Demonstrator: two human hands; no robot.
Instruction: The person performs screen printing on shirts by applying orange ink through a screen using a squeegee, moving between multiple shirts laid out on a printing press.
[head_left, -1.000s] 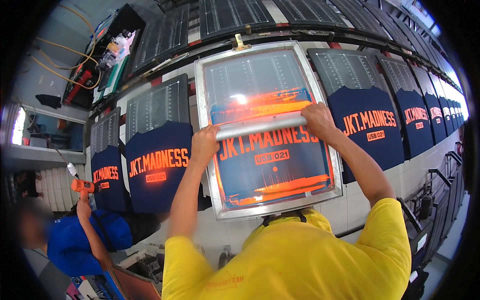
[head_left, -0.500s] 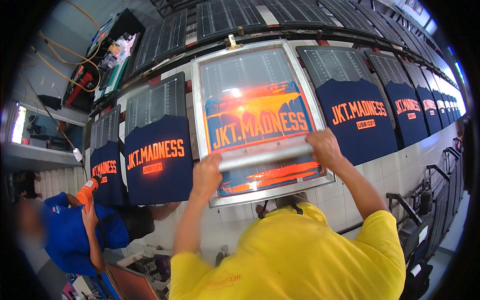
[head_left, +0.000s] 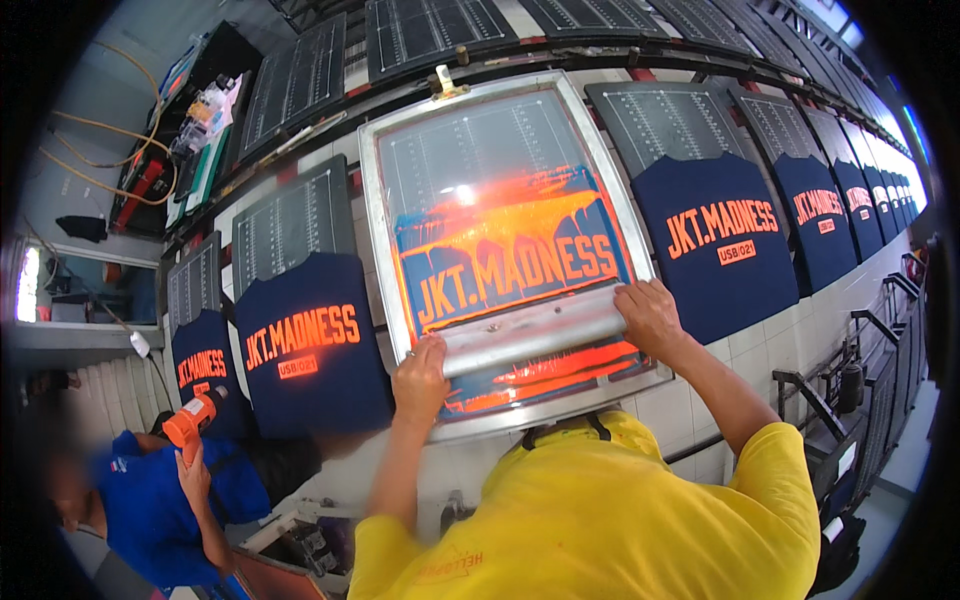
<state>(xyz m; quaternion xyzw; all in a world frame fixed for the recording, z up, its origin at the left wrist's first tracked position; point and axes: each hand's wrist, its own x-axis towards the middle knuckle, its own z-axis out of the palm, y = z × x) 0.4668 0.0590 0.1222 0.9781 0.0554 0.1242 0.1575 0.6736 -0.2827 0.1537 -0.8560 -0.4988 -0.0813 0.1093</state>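
A metal-framed printing screen point(head_left: 372, 215) lies over a pallet in front of me, with bright orange ink point(head_left: 490, 225) smeared across its mesh and over the large lettering. Spanning the lower part of the mesh is a wide silver squeegee point(head_left: 535, 330), just below the lettering. My left hand point(head_left: 420, 380) is closed around its left end. At the other end, my right hand point(head_left: 650, 318) grips it with the fingers folded over the top. Streaks of orange ink show on the near side of the squeegee. The squeegee's blade edge is hidden.
Dark navy shirts with orange prints lie on pallets to the left point(head_left: 310, 340) and right point(head_left: 720, 225). A co-worker in blue point(head_left: 190, 490) holds an orange heat gun point(head_left: 192, 418) at the left. Ink-side supplies point(head_left: 212, 115) stand at far left; black railings point(head_left: 830, 400) are at right.
The whole view has shifted and turned slightly. The squeegee has tilted, so bolts on its holder now show clearly; both hands keep their grip. The co-worker's heat gun has moved a little.
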